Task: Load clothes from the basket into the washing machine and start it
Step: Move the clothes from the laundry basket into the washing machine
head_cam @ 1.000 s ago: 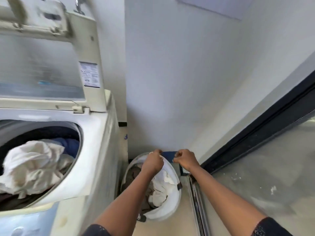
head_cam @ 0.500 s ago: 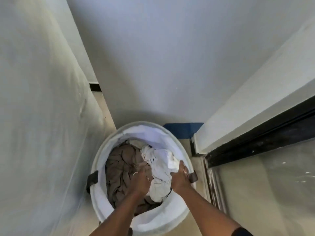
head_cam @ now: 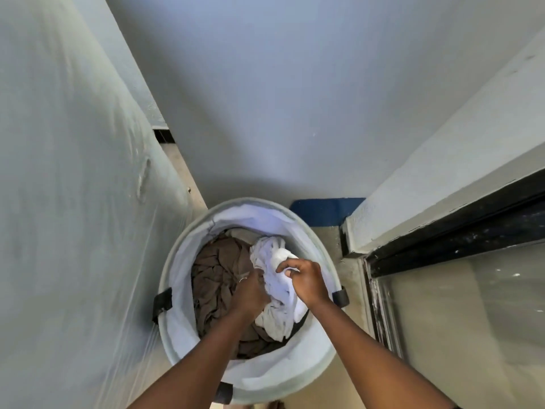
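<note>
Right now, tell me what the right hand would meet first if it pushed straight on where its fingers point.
The white cloth: the right hand pinches it, fingers aimed left and away, into the basket. Beyond that, probably the brown clothes, though depth is unclear.

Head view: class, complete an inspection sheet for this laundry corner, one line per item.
Surface: beige floor.
Job's things: round white fabric basket holds crumpled brown garment and crumpled white garment.
Clutter: blue strip at wall base.
Grippers: right hand pinches white garment; left hand among clothes, grip unclear.
Cables: nothing seen.
Surroundings: pale panel left; white wall; dark-framed glass door right.
</note>
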### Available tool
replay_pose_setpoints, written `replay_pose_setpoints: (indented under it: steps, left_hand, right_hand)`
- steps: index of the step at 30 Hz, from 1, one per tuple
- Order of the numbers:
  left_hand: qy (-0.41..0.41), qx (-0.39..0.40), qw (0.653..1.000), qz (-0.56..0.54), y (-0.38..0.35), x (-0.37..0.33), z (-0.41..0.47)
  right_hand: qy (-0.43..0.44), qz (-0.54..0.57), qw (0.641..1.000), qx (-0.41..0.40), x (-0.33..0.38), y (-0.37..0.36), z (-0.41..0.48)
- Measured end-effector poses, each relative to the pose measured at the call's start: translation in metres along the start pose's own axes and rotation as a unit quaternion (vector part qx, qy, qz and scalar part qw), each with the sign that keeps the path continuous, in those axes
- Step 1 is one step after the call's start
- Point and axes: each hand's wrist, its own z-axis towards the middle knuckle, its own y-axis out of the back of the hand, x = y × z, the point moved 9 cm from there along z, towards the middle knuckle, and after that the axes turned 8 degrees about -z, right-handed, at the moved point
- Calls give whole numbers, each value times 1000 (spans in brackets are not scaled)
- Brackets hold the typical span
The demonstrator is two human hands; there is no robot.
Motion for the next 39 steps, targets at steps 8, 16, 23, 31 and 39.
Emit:
replay_pose_setpoints:
  steps: [8,16,23,31,39]
  left_hand:
    - [-155,-36,979,-128,88,-165,-126]
    - [-283,-200,931,-113,201,-303,-290]
    - [-219,-214,952,-20,181,-350,-362]
    - [-243,-266,925,-120,258,-374,-387]
    - [-321,-187,926,-63,293,-463,-447]
  right_hand:
    - [113,89,989,15,196,168,-87]
    - [170,73,978,-91,359,334,-173]
    - [187,14,969,-160,464,396,-230]
    - [254,-170,933,-188,505,462,-277]
    - [243,-366,892,-109,459,433,-278]
